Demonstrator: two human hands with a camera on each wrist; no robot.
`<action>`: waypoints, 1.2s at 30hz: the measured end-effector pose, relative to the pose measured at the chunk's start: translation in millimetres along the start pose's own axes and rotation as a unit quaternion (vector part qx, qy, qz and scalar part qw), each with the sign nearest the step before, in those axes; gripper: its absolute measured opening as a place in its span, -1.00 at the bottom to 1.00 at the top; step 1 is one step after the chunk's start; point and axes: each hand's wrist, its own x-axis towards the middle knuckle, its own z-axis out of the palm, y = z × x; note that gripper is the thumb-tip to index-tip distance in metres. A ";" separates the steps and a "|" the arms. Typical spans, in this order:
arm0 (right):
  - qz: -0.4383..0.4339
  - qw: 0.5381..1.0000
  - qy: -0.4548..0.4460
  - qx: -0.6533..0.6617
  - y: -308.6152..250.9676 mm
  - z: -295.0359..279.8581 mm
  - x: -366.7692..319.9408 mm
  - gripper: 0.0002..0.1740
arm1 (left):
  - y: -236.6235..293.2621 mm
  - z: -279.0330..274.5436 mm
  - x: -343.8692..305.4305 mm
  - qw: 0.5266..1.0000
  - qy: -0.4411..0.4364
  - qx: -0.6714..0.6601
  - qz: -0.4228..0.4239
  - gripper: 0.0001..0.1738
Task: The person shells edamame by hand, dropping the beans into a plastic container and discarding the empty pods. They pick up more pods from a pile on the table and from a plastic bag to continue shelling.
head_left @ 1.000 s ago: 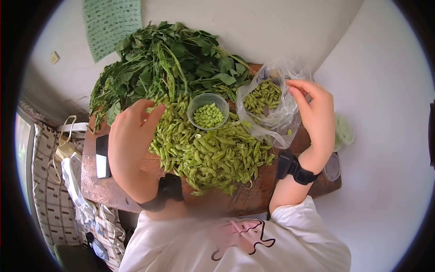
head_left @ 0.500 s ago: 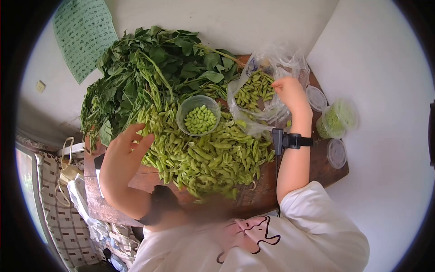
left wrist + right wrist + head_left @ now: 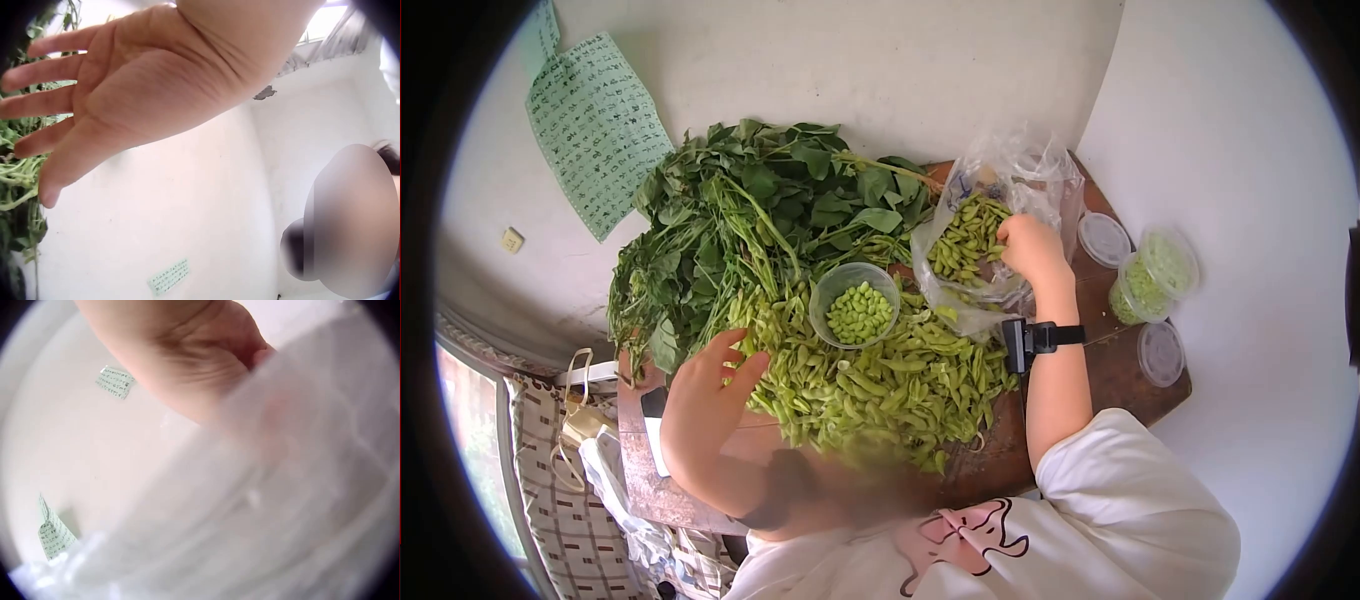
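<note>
My right hand [image 3: 1035, 250] reaches into a clear plastic bag [image 3: 1050, 190], its fingertips right at the green soybean pods [image 3: 965, 235] inside. In the right wrist view the bag's film covers the fingers, so I cannot tell what they hold. The left hand [image 3: 705, 415] hovers by the left side of a big heap of flattened pods [image 3: 880, 395]; the left wrist view shows its palm [image 3: 162, 87] bare and its fingers [image 3: 44, 72] spread. Amid the heap stands a clear plastic tub [image 3: 816, 312] with shelled green beans [image 3: 860, 313] in it.
Leafy soybean stalks [image 3: 790, 190] cover the back left of the wooden table [image 3: 1105, 370]. At its right edge are tubs of green stuff [image 3: 1140, 290] and two clear lids [image 3: 1162, 354]. A phone [image 3: 655, 430] lies at the left edge. Green written sheets [image 3: 595, 130] hang on the wall.
My right hand has moved left and down from the bag's right side onto the pods in it. The left hand has drawn back toward me. The head view has shifted.
</note>
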 end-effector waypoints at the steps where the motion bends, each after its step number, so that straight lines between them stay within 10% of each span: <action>1: 0.002 1.000 0.008 0.021 -8.0 -14.7 -7.7 -0.74 | -2.0 0.5 0.5 1.000 0.001 -0.001 -0.001 -0.42; 18: -0.365 0.863 0.094 0.336 -116.0 -84.8 -63.7 -0.65 | 11.9 15.8 15.9 0.982 0.073 0.034 0.170 -0.53; 23: -0.394 0.836 0.052 0.378 -129.3 -73.7 -60.5 -0.61 | 44.2 31.3 35.4 0.921 0.147 -0.087 0.351 -0.60; 36: -0.383 0.818 0.064 0.424 -146.1 -72.3 -71.2 -0.71 | 63.0 44.0 39.5 0.865 0.242 -0.124 0.422 -0.83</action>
